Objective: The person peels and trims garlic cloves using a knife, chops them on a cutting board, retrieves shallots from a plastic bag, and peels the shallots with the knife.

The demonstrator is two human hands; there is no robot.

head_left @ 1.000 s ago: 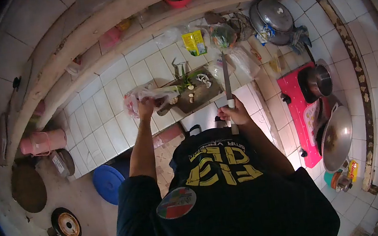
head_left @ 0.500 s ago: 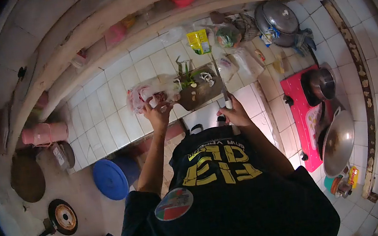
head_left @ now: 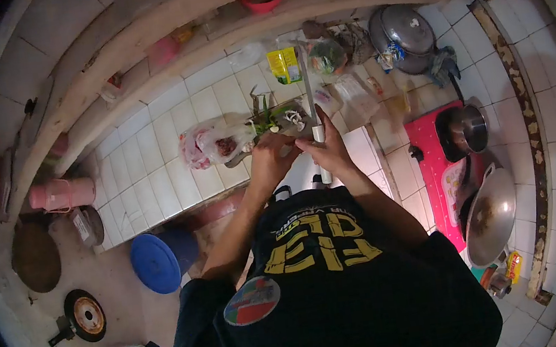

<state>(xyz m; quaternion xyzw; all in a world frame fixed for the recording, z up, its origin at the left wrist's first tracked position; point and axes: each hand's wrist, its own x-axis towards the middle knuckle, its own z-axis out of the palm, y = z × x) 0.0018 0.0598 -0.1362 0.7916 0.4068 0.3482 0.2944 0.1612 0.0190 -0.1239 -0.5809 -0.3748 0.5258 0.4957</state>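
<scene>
My right hand (head_left: pixel 331 145) is wrapped round the white handle of a long knife (head_left: pixel 310 93), its blade pointing away from me. Close beside it on the left, my left hand (head_left: pixel 273 160) has its fingers bent together near the right thumb; what they hold, if anything, is too small to make out. Both hands are over the near edge of a dark cutting board (head_left: pixel 293 130), partly hiding it. Green leaves (head_left: pixel 263 118) and white pieces (head_left: pixel 295 118) lie on the board. Left of it, a clear plastic bag (head_left: pixel 219 142) holds small reddish items.
A yellow packet (head_left: pixel 284 66) and a bag of vegetables (head_left: pixel 327 56) lie behind the board. On the right are a pink stove (head_left: pixel 434 154), a saucepan (head_left: pixel 471 129) and a large wok (head_left: pixel 492 220). A blue lidded bin (head_left: pixel 156 263) stands at lower left.
My left hand has moved right, from the plastic bag to beside my right hand. My right hand and the knife have shifted slightly left.
</scene>
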